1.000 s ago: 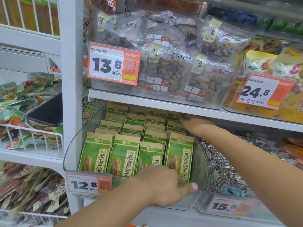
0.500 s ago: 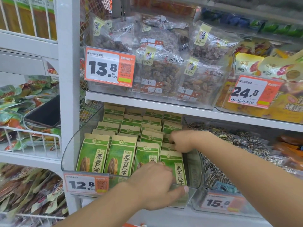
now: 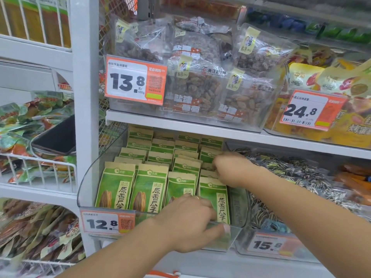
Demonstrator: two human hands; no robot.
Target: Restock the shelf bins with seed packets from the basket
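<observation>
The clear bin (image 3: pixel 88 189) on the lower shelf (image 3: pixel 200 131) is nearly full of green seed packets (image 3: pixel 150 187) standing in rows, so this looks like the tidying stage of restocking. The left hand (image 3: pixel 188 223) rests at the bin's front, fingers curled over the front-right packet (image 3: pixel 214 197), thumb on the rim. The right hand (image 3: pixel 230 167), apart from it, reaches deeper and seems to pinch a packet behind. Next comes straightening that right-hand column. No basket is in view
</observation>
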